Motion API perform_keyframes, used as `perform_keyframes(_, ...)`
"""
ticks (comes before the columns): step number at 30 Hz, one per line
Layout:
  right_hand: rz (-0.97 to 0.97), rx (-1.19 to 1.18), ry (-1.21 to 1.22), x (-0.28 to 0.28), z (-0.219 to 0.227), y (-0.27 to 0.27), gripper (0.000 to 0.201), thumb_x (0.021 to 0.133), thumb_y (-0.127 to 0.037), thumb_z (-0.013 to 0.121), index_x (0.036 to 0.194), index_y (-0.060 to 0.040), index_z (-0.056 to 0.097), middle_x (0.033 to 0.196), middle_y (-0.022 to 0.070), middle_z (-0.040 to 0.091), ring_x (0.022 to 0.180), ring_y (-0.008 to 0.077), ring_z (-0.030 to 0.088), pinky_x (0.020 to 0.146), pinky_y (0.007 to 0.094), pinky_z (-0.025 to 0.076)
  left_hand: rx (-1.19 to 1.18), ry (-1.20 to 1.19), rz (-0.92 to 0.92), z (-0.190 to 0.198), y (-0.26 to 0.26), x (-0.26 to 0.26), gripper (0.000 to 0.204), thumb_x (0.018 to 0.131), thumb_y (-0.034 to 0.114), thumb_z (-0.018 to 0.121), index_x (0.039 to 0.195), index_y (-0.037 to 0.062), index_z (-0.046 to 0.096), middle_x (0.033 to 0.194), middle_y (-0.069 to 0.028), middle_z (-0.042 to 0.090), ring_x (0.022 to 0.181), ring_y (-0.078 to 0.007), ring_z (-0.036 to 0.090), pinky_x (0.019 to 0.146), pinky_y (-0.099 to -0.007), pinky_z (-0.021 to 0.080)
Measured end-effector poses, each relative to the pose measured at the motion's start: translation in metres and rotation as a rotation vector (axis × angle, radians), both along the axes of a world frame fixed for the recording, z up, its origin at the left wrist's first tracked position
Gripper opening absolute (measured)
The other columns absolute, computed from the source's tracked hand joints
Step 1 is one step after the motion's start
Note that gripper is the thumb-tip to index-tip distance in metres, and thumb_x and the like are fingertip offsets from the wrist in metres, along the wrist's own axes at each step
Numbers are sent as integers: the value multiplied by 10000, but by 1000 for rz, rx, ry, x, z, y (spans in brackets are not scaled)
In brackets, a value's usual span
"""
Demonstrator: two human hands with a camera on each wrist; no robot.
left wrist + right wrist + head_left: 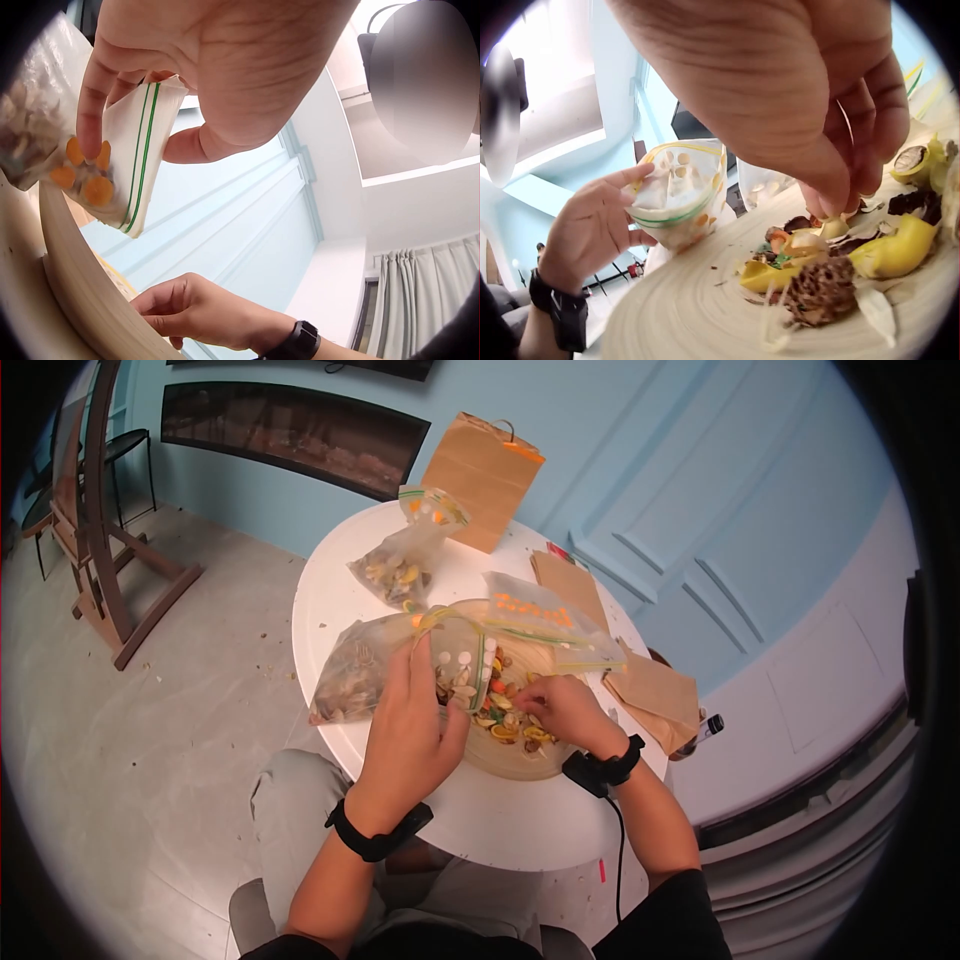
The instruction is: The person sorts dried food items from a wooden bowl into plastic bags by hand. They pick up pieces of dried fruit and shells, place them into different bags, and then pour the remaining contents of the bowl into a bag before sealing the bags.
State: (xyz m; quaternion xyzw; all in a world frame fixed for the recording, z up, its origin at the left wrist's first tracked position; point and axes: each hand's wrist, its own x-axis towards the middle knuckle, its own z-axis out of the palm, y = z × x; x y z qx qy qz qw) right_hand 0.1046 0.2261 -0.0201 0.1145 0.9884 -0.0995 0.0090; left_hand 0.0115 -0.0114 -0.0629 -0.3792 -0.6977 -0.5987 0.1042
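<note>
My left hand (408, 735) holds the mouth of a clear zip bag (127, 157) with orange dots, its fingers over the rim and the thumb on the near side. Greyish-brown dried pieces (350, 670) fill the bag's far end. My right hand (568, 710) reaches down to the round wooden plate (675, 315), and its thumb and fingertips pinch at a small pale dried piece (831, 227) in the pile. Around it lie yellow peel-like pieces (904, 247), a brown cone-like piece (821, 292) and several dark and green bits.
Behind stands another filled zip bag (395, 565), with a brown paper bag (485, 480) at the table's back. A flat zip bag with orange print (540, 610) overlaps the plate's far edge. Folded brown paper bags (655, 700) lie along the white table's (490, 830) right side.
</note>
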Motion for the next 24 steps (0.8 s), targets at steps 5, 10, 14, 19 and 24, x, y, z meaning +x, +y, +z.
perform_keyframes(5, 32, -60, -80, -4, -1, -4, 119, 886, -168, 726, 970, -102, 777, 886, 102, 752, 849, 294, 712, 740, 393, 542, 0, 11, -6, 1, 0, 0, 721, 853, -11, 581, 1504, -95, 284, 1401, -254, 418, 1133, -374, 594, 747, -338, 595)
perform_keyframes(10, -4, -77, -91, -5, 4, -7, 130, 885, -155, 715, 976, -78, 769, 866, 109, 749, 815, 286, 715, 733, 379, 543, 6, 46, 19, -3, 2, -1, 719, 853, -4, 587, 1499, -99, 287, 1401, -253, 419, 1127, -373, 595, 759, -342, 597)
perform_keyframes(14, -83, -148, 22, -1, 11, -2, 167, 900, -167, 715, 1001, -40, 755, 858, 122, 750, 778, 247, 718, 726, 341, 542, -16, 6, 7, 0, 1, 1, 719, 853, 1, 593, 1496, -102, 289, 1397, -247, 428, 1100, -360, 604, 770, -348, 588)
perform_keyframes(19, -70, -370, 238, -8, 39, -35, 199, 930, -156, 716, 1007, 26, 739, 818, 74, 737, 742, 109, 656, 677, 288, 530, -23, 9, -2, 3, 3, 2, 723, 852, 5, 597, 1501, -91, 293, 1396, -245, 432, 1099, -361, 604, 748, -348, 574)
perform_keyframes(24, 66, -402, 418, -18, 31, -44, 191, 935, -133, 707, 1053, 12, 744, 854, 79, 734, 742, 104, 647, 667, 291, 525, -11, 24, 7, 1, 3, 2, 722, 855, 2, 590, 1508, -80, 293, 1401, -245, 428, 1118, -369, 602, 754, -349, 582)
